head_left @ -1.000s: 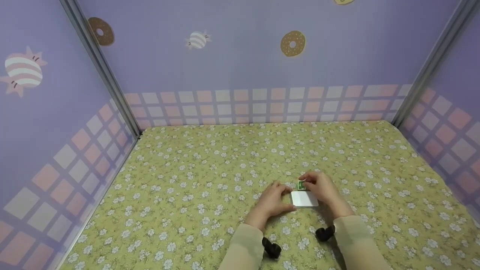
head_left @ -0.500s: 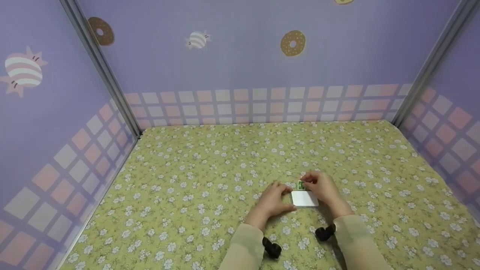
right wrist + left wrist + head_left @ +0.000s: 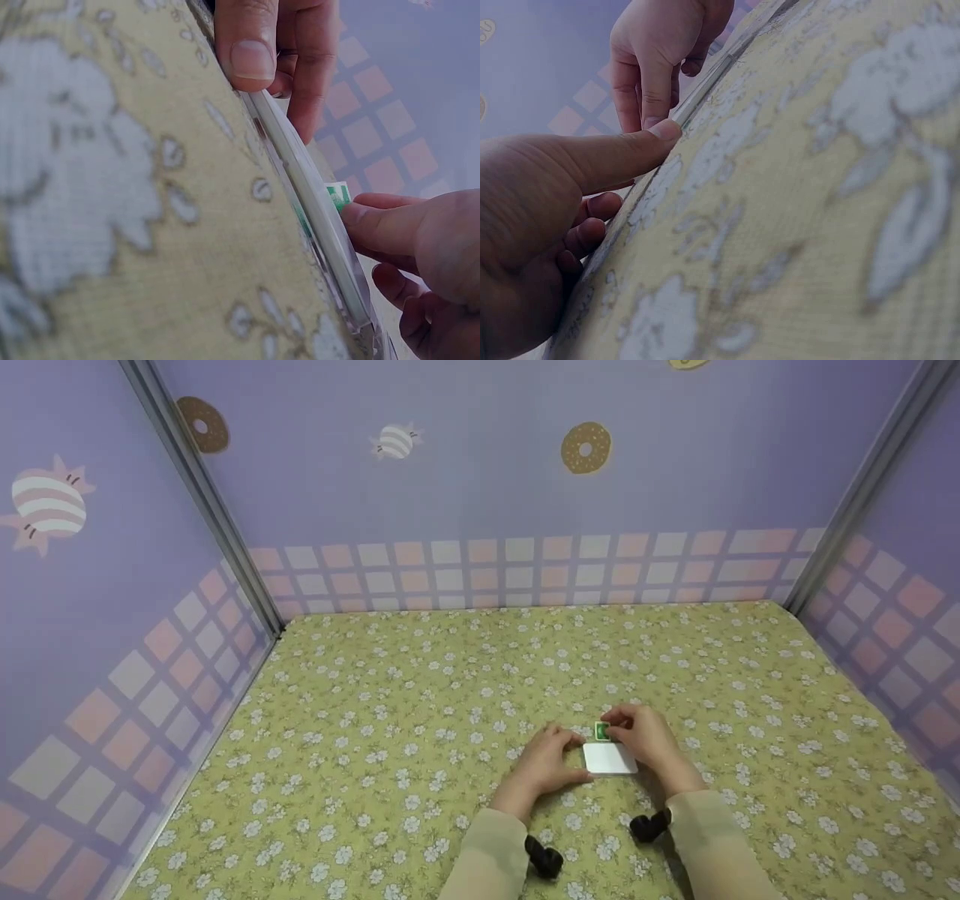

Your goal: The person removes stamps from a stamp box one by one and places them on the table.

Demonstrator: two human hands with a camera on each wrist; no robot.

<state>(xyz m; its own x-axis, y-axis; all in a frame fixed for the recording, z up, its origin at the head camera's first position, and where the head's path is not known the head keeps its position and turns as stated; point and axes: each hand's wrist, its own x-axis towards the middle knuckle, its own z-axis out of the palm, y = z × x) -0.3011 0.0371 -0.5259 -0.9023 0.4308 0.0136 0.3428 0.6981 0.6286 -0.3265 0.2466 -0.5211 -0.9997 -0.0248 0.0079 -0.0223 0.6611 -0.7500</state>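
Note:
A small white rectangular slab (image 3: 609, 759) lies flat on the flowered cloth. Clear film shows along the edge of this slab (image 3: 311, 195) in the right wrist view. My left hand (image 3: 541, 765) holds its left end, thumb at the near corner and index finger at the far one. At the slab's far edge, my right hand (image 3: 651, 741) pinches a small green-and-white tab (image 3: 601, 731) between thumb and index finger. The same tab (image 3: 339, 196) stands up past the slab in the right wrist view; its lower part is hidden. The other right fingers curl loosely.
Yellow cloth with white flowers (image 3: 390, 690) covers the table. Purple walls with pink and white squares (image 3: 480, 577) enclose its back and sides, with grey posts (image 3: 217, 517) at the corners. Black devices (image 3: 543, 857) sit at both wrists.
My right fingertips have shifted very slightly to the right, and the green-and-white tab shows a little differently between them. The left hand and the slab have stayed in place.

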